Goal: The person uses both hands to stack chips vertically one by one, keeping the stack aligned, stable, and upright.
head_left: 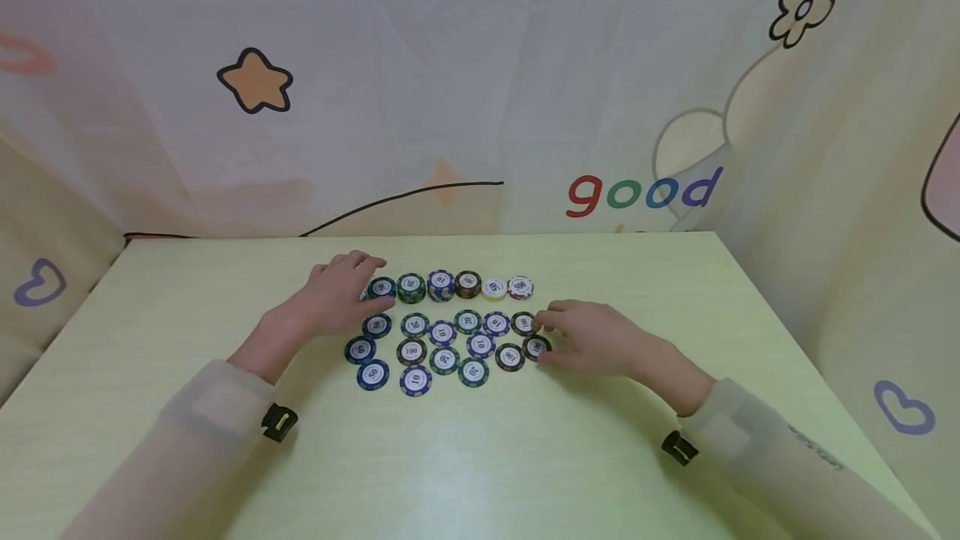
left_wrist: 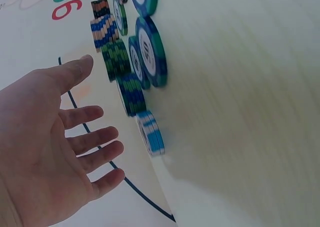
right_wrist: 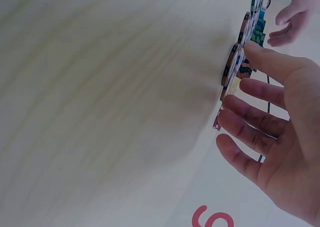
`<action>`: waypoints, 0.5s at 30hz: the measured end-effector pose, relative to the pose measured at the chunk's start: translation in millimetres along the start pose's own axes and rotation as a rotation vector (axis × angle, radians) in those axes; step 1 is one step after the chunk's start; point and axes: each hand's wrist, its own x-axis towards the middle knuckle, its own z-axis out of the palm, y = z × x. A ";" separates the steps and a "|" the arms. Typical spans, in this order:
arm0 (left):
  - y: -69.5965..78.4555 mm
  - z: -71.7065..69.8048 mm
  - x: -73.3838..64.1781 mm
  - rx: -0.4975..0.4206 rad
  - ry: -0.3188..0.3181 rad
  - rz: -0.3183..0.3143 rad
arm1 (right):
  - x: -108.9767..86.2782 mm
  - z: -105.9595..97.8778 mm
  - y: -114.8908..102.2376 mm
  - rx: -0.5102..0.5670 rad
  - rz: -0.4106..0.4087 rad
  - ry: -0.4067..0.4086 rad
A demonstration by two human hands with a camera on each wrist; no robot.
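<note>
Several stacks of poker chips stand in a row at the back: a light-blue stack (left_wrist: 151, 133), a blue stack (head_left: 382, 287), a green stack (head_left: 411, 288) and others. In front, loose chips lie flat, among them a blue 50 chip (head_left: 372, 374) and a black 100 chip (head_left: 510, 357). My left hand (head_left: 341, 294) hovers at the row's left end, fingers spread, holding nothing; it hides most of the light-blue stack in the head view. At the right end, my right hand (head_left: 596, 338) has its fingertips right by a black chip (head_left: 537, 347), fingers loosely extended.
The chips lie on a pale wooden table (head_left: 480, 457). A printed curtain (head_left: 480, 90) hangs behind its back edge, and another curtain side (head_left: 862, 273) stands at the right. Each cuff carries a small black strap piece (head_left: 280, 422).
</note>
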 end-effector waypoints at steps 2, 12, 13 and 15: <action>5.0 1.8 4.0 0.007 -0.011 0.014 | 1.0 2.1 -1.9 -0.013 -0.021 0.005; 22.6 11.1 24.7 0.038 -0.062 0.048 | 3.7 5.2 -3.4 -0.068 -0.103 0.007; 24.7 10.8 26.7 0.035 -0.071 0.043 | 3.8 4.8 -3.6 -0.069 -0.105 0.006; 29.2 10.5 31.0 0.038 -0.090 0.034 | 4.1 3.9 -4.0 -0.070 -0.105 -0.001</action>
